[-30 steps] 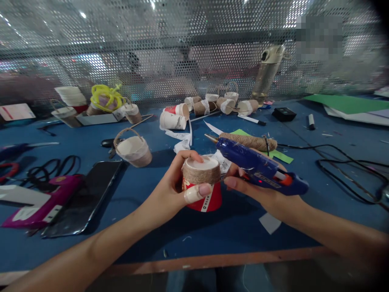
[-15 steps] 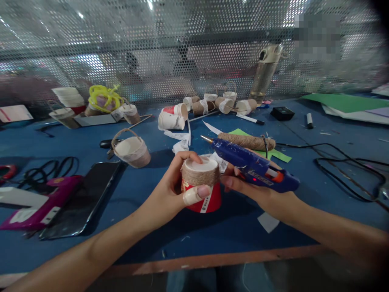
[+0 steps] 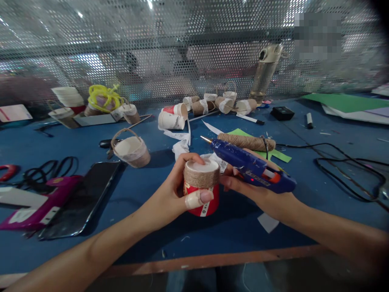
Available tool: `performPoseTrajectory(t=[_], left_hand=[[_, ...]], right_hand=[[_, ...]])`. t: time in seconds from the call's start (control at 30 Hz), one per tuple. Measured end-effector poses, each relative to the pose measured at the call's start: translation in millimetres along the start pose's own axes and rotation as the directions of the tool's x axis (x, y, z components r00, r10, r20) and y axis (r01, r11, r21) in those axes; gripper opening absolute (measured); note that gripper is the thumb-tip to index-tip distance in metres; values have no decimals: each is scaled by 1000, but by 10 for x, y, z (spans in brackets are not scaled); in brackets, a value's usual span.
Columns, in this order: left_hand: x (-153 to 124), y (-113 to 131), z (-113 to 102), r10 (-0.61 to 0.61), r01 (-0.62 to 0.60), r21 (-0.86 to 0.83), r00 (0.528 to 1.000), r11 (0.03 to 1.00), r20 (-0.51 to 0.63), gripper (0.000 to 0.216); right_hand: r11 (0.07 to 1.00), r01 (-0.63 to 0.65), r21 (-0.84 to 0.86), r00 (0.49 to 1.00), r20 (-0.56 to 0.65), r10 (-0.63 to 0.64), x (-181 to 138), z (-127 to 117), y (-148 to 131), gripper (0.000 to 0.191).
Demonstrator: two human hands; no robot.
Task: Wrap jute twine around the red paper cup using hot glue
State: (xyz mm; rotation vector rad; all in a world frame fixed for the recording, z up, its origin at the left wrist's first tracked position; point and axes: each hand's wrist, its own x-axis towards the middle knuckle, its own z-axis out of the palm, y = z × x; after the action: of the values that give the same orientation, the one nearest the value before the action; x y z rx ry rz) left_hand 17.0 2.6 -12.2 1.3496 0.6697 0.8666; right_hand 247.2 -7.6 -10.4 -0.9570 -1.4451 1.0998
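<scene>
A red paper cup (image 3: 201, 182) with twine wound in a band round its upper part is in my left hand (image 3: 179, 186). The thumb, wrapped in a pale bandage, presses the cup's side while a finger rests on its white top. My right hand (image 3: 255, 188) is closed on a blue hot glue gun (image 3: 249, 164), whose metal tip points left, above and beyond the cup. A small red light glows on the gun's side. Fingertips of the right hand come close to the cup's right side; whether they hold the twine's end is hidden. Behind the gun lies a roll of twine (image 3: 246, 141) on green paper.
A twine-handled cup basket (image 3: 132, 151) stands left of the cup. Farther left lie a phone (image 3: 82, 198) and a purple tool (image 3: 45, 202). Several wrapped cups and a bottle (image 3: 266, 73) line the back by the perforated screen. A black cable (image 3: 337, 162) loops at right.
The cup has turned slightly in my left hand and tilted more upright, so its printed strip shows lower. My right hand and the glue gun have shifted a little left.
</scene>
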Motion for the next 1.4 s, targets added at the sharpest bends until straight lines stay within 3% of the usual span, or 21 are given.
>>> performPoseTrajectory(t=[0.2,0.57,1.0,1.23,1.4], left_hand=[[13,28,13,-69,71,33,995,997,-71,59],[-16,0,-15,-84,79,-53,990,995,-109,54],[-20,-7,-22,-56,55,-45,998,997,-24,49],[1,-25,-75,-129,129,40,992,991,11,92],[5,55,29,-161,167,78,984,983,-76,99]], right_hand=[[999,-25,-33,999,-37,24,10,1,38,29],[1000,-5,-4,1000,0,5,5,-9,16,26],[999,-33,-13,999,-7,33,0,-21,36,28],[998,-44,-45,997,-58,42,11,0,35,33],[999,-43,-12,993,-110,42,6,27,47,34]])
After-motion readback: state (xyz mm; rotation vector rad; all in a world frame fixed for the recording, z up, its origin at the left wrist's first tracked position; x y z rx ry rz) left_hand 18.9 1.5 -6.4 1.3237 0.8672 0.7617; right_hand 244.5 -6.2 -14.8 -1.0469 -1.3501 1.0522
